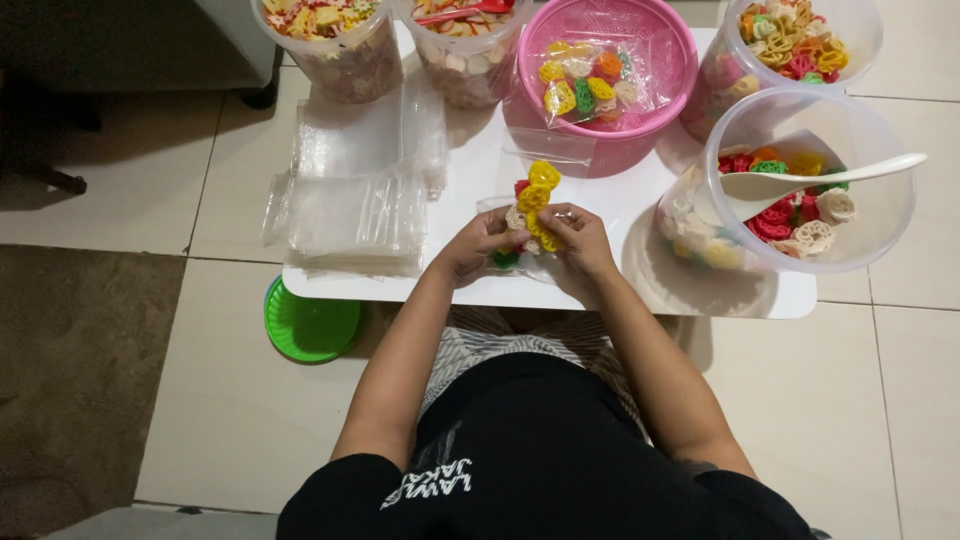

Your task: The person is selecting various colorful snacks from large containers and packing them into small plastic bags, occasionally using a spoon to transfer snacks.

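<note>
Both my hands meet over the near edge of a low white table (640, 290). My left hand (478, 243) and my right hand (578, 240) together grip a small clear plastic bag of coloured flower-shaped crackers (533, 205), mostly yellow with some red, white and green. The crackers stick up out of the bag between my fingers. Just behind, a pink basket (660, 50) holds one filled bag of crackers (590, 85).
A stack of empty clear bags (355, 205) lies left of my hands. Clear tubs of crackers stand at the back (335, 40) (470, 50) and right (800, 45); the nearest tub (860, 130) holds a white scoop (800, 182). A green lid (308, 325) lies on the tiled floor.
</note>
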